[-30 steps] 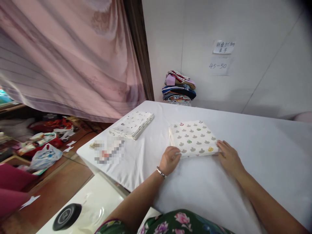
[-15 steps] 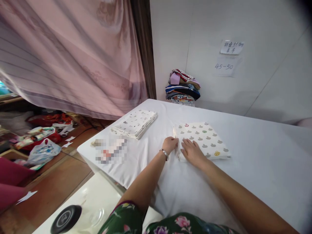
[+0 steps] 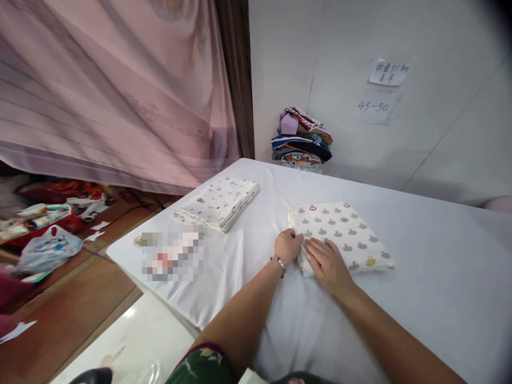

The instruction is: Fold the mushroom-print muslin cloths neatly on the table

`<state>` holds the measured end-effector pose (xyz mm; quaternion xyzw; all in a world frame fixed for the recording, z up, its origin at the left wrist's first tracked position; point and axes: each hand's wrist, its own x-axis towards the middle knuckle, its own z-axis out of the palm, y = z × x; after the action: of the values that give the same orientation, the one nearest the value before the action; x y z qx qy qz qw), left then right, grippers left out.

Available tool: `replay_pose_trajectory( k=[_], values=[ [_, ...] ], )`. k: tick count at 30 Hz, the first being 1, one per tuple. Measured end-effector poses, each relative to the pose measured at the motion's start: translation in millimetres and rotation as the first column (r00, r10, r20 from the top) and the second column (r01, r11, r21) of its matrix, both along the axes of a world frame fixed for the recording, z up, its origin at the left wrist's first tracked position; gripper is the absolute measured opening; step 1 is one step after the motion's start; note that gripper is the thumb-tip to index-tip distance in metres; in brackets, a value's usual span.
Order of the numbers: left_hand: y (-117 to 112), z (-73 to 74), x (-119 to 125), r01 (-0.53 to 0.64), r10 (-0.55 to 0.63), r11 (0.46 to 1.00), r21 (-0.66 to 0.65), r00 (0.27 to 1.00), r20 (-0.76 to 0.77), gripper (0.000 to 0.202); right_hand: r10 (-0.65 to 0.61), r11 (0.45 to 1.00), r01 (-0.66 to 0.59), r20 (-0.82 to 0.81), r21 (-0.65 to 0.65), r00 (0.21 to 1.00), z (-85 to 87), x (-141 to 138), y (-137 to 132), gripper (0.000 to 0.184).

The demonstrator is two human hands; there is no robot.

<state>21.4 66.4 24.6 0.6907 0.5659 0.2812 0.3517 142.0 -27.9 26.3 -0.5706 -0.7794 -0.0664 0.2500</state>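
A folded white cloth [image 3: 340, 224] with grey apple-like prints and a few coloured ones lies flat on the white-covered table [image 3: 440, 266]. At its left edge my left hand [image 3: 288, 245], a bracelet on the wrist, pinches the layers between thumb and fingers. My right hand [image 3: 328, 261] rests on the cloth's near left corner, palm down, with fingers stretched out. Farther left lies a second folded white cloth [image 3: 220, 202] with small dark prints; neither hand touches it.
A blurred-out item [image 3: 172, 256] lies on the table's left part. Against the wall stands a stack of folded fabrics [image 3: 302, 141]. A pink curtain [image 3: 160, 96] hangs at the left. On the floor are a plastic bag [image 3: 50, 250] and a red basket [image 3: 60, 218].
The camera view has shifted a little, so the cloth and hands appear lower and farther right. Both hands stay at the cloth's left edge, in nearly the same pose.
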Motion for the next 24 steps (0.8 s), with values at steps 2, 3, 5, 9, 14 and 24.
replay_pose_trajectory(
  k=[2,3,5,9,14,24],
  values=[
    [1,0.1,-2,0.012,-0.012,1.000,0.002,1.000,0.016,0.024,0.035,0.999,-0.035,0.002,-0.004,0.999,1.7,-3,-3,0.036],
    [1,0.1,-2,0.016,-0.015,1.000,-0.001,1.000,0.026,0.025,0.047,0.999,-0.047,0.012,-0.014,0.999,2.3,-5,-3,0.037],
    [2,0.1,-2,0.016,-0.015,1.000,-0.021,0.999,0.049,0.026,0.065,0.997,-0.064,0.038,-0.034,0.997,2.6,-7,-4,0.039],
    [7,1.3,1,-0.014,0.016,0.999,-0.047,0.999,0.049,0.031,0.080,0.996,-0.077,0.077,-0.041,0.994,1.3,-6,-3,0.040],
    [20,4.6,8,-0.018,0.021,0.999,0.040,0.997,-0.075,0.030,0.098,0.993,-0.090,0.106,-0.074,0.989,0.9,-4,-3,0.041],
    [25,0.9,14,-0.042,0.061,0.993,0.110,0.983,-0.173,0.019,0.114,0.991,-0.108,0.088,-0.074,0.990,-1.6,-2,-2,0.043]
  ],
)
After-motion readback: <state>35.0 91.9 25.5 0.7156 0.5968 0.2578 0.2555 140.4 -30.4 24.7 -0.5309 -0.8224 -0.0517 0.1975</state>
